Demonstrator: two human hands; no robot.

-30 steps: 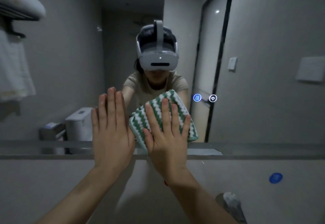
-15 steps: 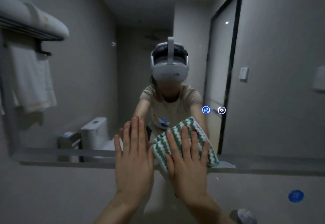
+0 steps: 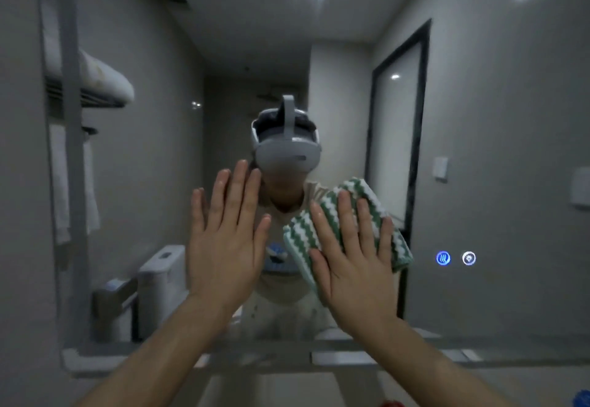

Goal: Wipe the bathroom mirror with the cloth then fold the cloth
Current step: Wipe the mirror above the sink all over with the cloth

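The bathroom mirror (image 3: 498,125) fills most of the head view. My right hand (image 3: 354,256) lies flat, fingers spread, pressing a green-and-white striped cloth (image 3: 303,237) against the glass a little right of centre. The cloth sticks out above and to both sides of the hand. My left hand (image 3: 225,240) is flat against the mirror just left of the cloth, fingers straight and close together, holding nothing. The reflection of a person wearing a headset shows behind both hands.
Two lit round touch buttons (image 3: 443,258) glow on the glass right of the cloth. The mirror's lower edge (image 3: 351,347) runs across the bottom; its left edge (image 3: 48,151) stands at the left. Reflected towels (image 3: 105,78) on a rack, a toilet (image 3: 161,275) and a dark-framed door (image 3: 396,151) appear.
Both hands and the cloth have slid upward on the mirror from near its lower edge. The view has tilted up and the frame is slightly blurred.
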